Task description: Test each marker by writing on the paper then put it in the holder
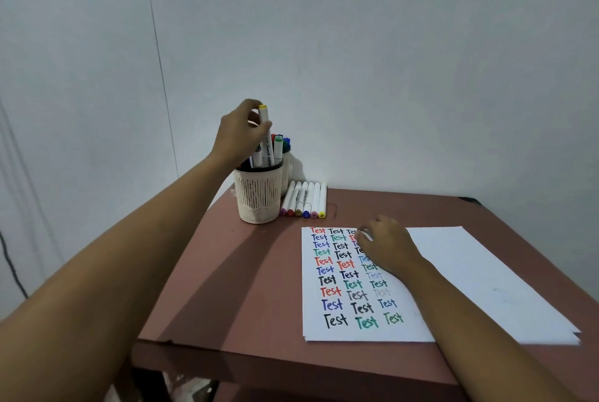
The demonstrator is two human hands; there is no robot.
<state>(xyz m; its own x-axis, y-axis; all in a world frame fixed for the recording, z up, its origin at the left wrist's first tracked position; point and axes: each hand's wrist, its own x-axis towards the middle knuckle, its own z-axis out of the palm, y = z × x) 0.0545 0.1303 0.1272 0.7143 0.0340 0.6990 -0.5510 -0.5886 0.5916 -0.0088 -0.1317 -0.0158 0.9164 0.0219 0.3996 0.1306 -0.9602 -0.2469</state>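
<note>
While the left hand (pixel 241 134) hangs over the holder (pixel 259 194), its fingers (pixel 251 105) and thumb pinch a white marker (pixel 266 139) near the yellow cap. The marker stands almost upright, its cap at twelve o'clock and its lower end down inside the holder's dark rim, among the stored markers (pixel 278 147) with green, red and black tips.

The holder is a cream, slotted cup on the counter (pixel 227 288), at eleven o'clock from the paper (pixel 470 272). A second cup (pixel 287 158) stands just behind it at one o'clock, mostly hidden, with a blue-capped marker showing.

Six loose markers (pixel 304 199) lie side by side at three o'clock of the holder, touching one another, with the nearest one against its base. Their coloured caps point toward six o'clock: pink, red, olive, blue, pink, yellow.

The right hand (pixel 389 246) rests on the paper, its knuckles up and its fingers curled toward ten o'clock. Whether they hold anything cannot be told. The hand covers part of the third column of writing.

The paper lies flat at the counter's middle, its left half filled with rows of "Test" in red, blue, green and black, its right half blank. A pale wall (pixel 389 77) rises behind the counter at twelve o'clock.
</note>
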